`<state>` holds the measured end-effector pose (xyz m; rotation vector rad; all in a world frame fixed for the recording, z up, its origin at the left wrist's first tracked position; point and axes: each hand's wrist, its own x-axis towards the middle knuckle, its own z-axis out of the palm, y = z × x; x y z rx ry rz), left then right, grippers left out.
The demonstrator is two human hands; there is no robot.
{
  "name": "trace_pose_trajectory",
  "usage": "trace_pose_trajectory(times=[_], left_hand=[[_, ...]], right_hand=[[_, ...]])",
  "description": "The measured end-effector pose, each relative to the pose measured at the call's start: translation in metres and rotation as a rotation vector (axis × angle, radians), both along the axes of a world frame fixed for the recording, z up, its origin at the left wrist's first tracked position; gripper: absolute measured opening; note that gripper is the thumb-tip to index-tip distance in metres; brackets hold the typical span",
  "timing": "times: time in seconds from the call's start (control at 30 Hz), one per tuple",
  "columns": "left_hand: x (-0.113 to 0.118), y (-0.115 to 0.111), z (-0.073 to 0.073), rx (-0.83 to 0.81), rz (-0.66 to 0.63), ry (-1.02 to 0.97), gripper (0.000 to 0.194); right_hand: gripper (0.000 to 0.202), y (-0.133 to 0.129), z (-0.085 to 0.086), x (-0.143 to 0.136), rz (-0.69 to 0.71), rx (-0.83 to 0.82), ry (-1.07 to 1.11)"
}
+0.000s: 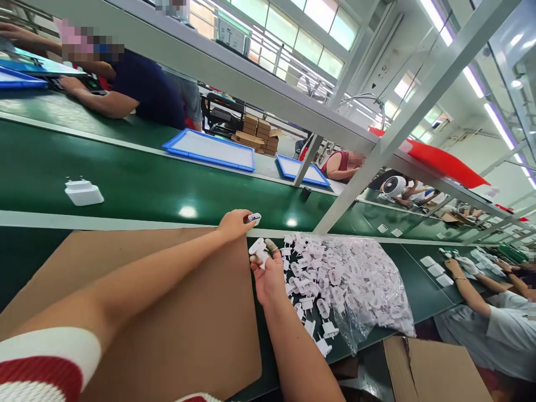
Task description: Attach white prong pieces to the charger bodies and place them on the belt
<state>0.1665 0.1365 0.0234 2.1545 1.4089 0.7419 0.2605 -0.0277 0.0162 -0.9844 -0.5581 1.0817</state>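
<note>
My left hand (234, 224) is closed on a small white piece (254, 218) with dark marks on its end face, held over the near edge of the green belt; most of it is hidden by my fingers. Just below and to the right, my right hand (268, 273) grips a white plug piece (260, 249) between thumb and fingers, with covers on some fingertips. The two pieces are apart. Beside my right hand lies a heap of loose white plug pieces (307, 279), spilling from a clear plastic bag (368, 285).
Brown cardboard (188, 312) lies under my left arm. A white charger with two pins (84, 191) sits on the green belt (138, 167). Blue-rimmed trays (211, 148) stand beyond it. A slanting metal post (355, 192) rises ahead. Co-workers sit across and to the right.
</note>
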Motion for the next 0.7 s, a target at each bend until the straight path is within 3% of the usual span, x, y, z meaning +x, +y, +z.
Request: trace_pose_trajectory(times=[0.2,0.33,0.5,0.7], left_hand=[[-0.088,-0.086,-0.013,0.036,-0.227,-0.058,0.040],[-0.119,-0.128,-0.028,0.020,-0.283,-0.083,0.037],[-0.122,-0.141,-0.038,-0.036,-0.282,-0.210,0.042],[-0.123,-0.134,-0.047,-0.023,-0.323,-0.263,0.039]], right_hand=[[0.036,-0.005,0.005,-0.005,0.010,-0.012,-0.112],[0.035,-0.011,0.000,-0.011,0.134,-0.020,-0.265],[0.035,-0.023,0.000,-0.020,0.272,-0.031,-0.579],[0.035,-0.030,0.004,-0.019,0.254,0.053,-0.976]])
